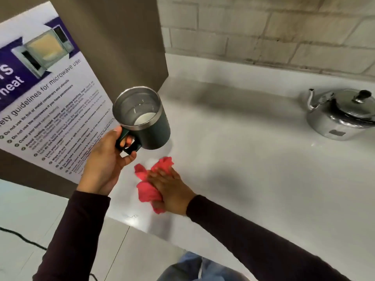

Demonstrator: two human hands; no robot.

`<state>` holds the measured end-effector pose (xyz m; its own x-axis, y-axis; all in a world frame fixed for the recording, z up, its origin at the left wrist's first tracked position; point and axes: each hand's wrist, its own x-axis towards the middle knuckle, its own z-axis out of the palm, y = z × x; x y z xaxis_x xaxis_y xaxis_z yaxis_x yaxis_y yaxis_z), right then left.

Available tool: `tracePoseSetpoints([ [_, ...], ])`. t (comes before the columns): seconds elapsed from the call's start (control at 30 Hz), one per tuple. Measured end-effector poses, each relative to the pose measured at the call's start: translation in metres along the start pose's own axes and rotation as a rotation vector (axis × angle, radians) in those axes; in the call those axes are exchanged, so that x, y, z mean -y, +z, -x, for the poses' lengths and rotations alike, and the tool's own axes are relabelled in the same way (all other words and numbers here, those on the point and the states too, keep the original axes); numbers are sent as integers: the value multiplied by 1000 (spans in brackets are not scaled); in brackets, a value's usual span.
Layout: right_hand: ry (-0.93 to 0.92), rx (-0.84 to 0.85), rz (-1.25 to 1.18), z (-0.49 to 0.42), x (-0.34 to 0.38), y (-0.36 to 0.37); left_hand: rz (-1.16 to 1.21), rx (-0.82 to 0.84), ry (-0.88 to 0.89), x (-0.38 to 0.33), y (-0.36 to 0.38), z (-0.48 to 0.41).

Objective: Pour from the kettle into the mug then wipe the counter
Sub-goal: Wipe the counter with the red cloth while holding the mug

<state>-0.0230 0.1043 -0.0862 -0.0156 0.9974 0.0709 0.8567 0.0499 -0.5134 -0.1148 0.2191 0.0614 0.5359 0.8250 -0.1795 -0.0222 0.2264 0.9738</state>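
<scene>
Two hands over a white worktop (243, 169): one holds the mug up, the other wipes.

Head view: the left hand (105, 159) has its fingers curled through the handle of the dark mug (146, 120), held above the worktop with pale liquid inside. The right hand (172, 189) presses a pink cloth (148, 191) down, fingers straight and close together. The steel kettle (341, 116) stands well apart, right. Pouring looks done; next, sweep the cloth beneath the mug.

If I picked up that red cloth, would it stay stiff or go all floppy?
Probably floppy: the cloth is crumpled into soft folds under the right hand. It likely weighs little, since the folds look thin. It should slide easily, because the counter looks smooth and glossy.
</scene>
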Motion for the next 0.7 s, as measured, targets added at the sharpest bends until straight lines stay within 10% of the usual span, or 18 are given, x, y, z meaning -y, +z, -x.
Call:
tracePoseSetpoints([
  [0.5,887,-395,11,213,-68,-71,-58,250,-196,71,96,-16],
  [0.7,951,-417,-13,212,-67,-69,-70,295,-278,87,120,-16],
])
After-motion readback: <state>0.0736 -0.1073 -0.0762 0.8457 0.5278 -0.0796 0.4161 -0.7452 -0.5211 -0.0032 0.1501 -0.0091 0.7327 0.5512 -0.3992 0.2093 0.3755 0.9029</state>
